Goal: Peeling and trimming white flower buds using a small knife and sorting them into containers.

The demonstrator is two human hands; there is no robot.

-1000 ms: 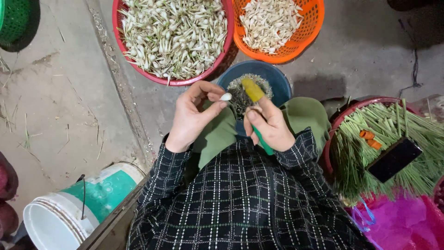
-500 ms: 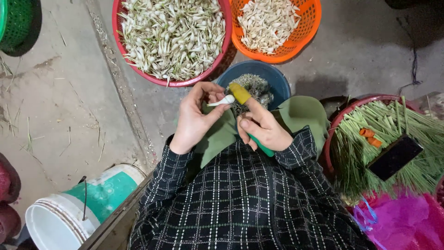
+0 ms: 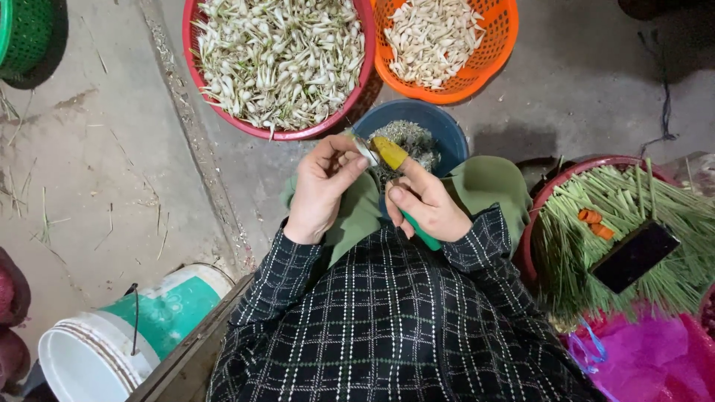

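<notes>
Far left of the hands, a white and teal bucket [image 3: 112,335] lies tipped on the concrete floor. Ahead of the left hand stands the red basket [image 3: 195,67], filled with untrimmed bulbs with stalks.

The left hand [image 3: 322,190] is closed in a pinch on one small white bulb [image 3: 364,149], thumb and fingertips curled around it, just above the lap. The bulb appears light, firm and smooth-skinned, likely slippery once peeled; hold it at its thickest part, with moderate pressure.

Directly beyond both hands sits the blue bowl [image 3: 447,130], holding trimmings. The right hand [image 3: 424,205] grips a green-handled knife [image 3: 421,231], and its index finger, in a yellow finger guard [image 3: 390,152], touches the bulb.

Ahead of the right hand is the orange basket [image 3: 500,41] of cleaned bulbs. To its right, a dark red basin [image 3: 530,223] holds green stalks and a dark phone [image 3: 633,255].
</notes>
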